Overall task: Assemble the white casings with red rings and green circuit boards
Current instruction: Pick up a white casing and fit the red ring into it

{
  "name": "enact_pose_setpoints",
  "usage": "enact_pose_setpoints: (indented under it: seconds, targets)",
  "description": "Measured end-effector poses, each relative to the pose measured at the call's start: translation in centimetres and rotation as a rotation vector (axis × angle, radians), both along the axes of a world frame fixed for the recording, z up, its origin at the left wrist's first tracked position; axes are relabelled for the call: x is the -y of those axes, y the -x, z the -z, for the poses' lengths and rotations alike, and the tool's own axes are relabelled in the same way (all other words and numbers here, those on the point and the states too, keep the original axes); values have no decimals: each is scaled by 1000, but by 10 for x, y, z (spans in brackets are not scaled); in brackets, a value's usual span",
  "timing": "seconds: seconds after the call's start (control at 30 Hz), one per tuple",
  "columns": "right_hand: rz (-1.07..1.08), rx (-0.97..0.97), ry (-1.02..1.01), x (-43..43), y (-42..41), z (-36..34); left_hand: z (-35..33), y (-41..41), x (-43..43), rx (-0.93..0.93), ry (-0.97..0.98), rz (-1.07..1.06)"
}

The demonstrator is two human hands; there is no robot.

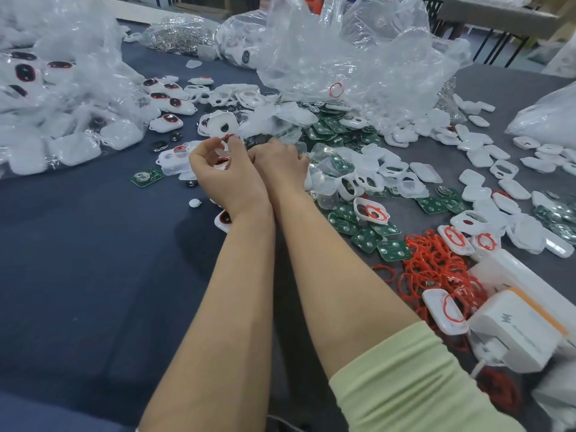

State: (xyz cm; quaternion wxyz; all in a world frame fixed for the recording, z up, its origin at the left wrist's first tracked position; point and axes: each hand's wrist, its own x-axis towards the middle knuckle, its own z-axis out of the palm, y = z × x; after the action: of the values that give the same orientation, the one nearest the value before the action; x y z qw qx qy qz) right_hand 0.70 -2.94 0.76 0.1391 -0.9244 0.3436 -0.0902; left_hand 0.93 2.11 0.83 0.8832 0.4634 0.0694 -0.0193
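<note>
My left hand (218,173) reaches out over the dark table (78,260), its fingers and thumb curled round a white casing with a red ring (222,163). Close beside it, my right hand (280,160) lies knuckles up on a heap of clear and white casing parts (330,157); its fingertips are hidden in the heap. Green circuit boards (367,235) lie to the right of my arms, and one single board (146,177) lies to the left. A pile of loose red rings (436,269) sits at the right. White casings with openings (374,182) are scattered around.
Clear plastic bags (343,57) rise behind the piles. A bag of assembled casings with dark centres (62,98) lies at the left. White box-shaped devices (517,332) stand at the lower right. Small coin cells (159,145) lie near my left hand. More white covers (486,157) spread right.
</note>
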Motion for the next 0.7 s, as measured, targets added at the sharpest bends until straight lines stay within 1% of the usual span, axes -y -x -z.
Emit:
enact_pose_setpoints:
  seconds: [0.03, 0.1, 0.17, 0.2, 0.23, 0.3, 0.37, 0.43, 0.6, 0.63, 0.7]
  targets:
    - [7, 11, 1, 0, 0, 1, 0, 1, 0, 7, -9, 3]
    - [41, 106, 7, -1, 4, 3, 1, 1, 0, 19, -2, 16]
    - [94, 285, -21, -2, 13, 2, 2, 0, 1, 35, 1, 43]
    - [111, 393, -66, 0, 20, 0, 2, 0, 2, 46, -12, 60]
    - [114, 514, -136, 4, 27, -4, 3, 2, 3, 62, -35, 84]
    - [85, 754, -344, 15, 47, -13, 5, 7, 7, 120, -105, 158]
    - [52, 926, -579, 26, 67, -18, 8, 13, 11, 187, -204, 247]
    - [47, 984, -725, 34, 86, -16, 9, 19, 15, 231, -301, 303]
    - [101, 1044, -939, 37, 110, -7, 11, 28, 20, 316, -432, 421]
    - [97, 1052, -943, 36, 112, -7, 12, 29, 21, 315, -425, 445]
    - [82, 1040, -850, 34, 112, -6, 14, 32, 23, 304, -377, 473]
